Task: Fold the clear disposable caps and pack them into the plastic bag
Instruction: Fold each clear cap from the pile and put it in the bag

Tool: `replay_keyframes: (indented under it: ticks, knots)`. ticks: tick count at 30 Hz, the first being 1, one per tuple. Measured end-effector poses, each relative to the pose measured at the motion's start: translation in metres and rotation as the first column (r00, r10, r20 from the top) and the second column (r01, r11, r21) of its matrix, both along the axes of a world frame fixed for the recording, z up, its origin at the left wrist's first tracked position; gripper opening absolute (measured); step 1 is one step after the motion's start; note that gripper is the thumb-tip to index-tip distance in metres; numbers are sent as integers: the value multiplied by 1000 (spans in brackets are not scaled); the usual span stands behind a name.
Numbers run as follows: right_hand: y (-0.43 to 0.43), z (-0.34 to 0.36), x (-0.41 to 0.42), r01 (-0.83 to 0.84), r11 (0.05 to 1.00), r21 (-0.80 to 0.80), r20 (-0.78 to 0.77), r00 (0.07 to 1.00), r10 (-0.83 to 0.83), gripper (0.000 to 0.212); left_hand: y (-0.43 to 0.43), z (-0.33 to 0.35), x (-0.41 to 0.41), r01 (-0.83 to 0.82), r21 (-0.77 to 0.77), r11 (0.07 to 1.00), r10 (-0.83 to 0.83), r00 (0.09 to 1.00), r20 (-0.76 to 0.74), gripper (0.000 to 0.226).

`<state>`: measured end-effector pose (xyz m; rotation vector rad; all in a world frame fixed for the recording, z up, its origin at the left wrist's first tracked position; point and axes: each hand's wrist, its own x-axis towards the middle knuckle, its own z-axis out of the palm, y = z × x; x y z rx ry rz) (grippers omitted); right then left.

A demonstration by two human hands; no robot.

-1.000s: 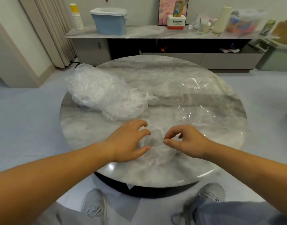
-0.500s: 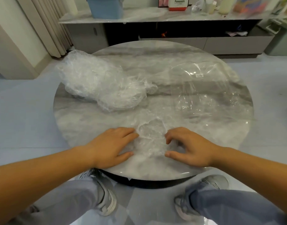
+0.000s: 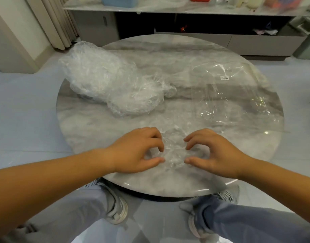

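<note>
Clear cap (image 3: 173, 152), judged featherlight, limp and slippery, is best held at its side edges, where left hand (image 3: 138, 152) and right hand (image 3: 216, 153) pinch it with curled fingers.

obstacles: heap of caps (image 3: 107, 88) far-left; plastic bag (image 3: 238, 99) right | free: bare table (image 3: 168, 55) strip between

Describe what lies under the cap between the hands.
The table shows through the clear cap. The left hand and right hand cover its side edges.

Bright, even indoor light; table (image 3: 185, 187) glare spots; wide-angle edge distortion.
</note>
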<state>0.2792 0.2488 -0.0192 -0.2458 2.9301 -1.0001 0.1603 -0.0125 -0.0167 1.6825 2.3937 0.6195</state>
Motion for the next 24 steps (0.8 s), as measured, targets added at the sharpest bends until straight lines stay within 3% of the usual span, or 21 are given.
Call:
replay_keyframes:
  ticks: [5,11,16,21,24]
  knots:
    - [2,-13,-2,-57,998,15,87,995,55,36,11,-22,-4,-1,-105,994,28,966,257,39]
    - [-4,-23,-13,-53,998,-17,59,997,54,44,16,-21,-15,-50,-79,996,78,903,421,10]
    - [-6,-23,-12,-25,1000,-8,40,999,25,48,15,-14,-17,-181,-37,983,165,772,614,4]
    - [-8,-16,-16,5,1000,4,-14,1000,-5,40,14,-8,-19,-238,-40,970,209,745,634,8]
    - [-13,-13,-18,-9,1000,7,-30,1000,9,37,11,-5,-17,-239,-54,970,228,801,554,10]
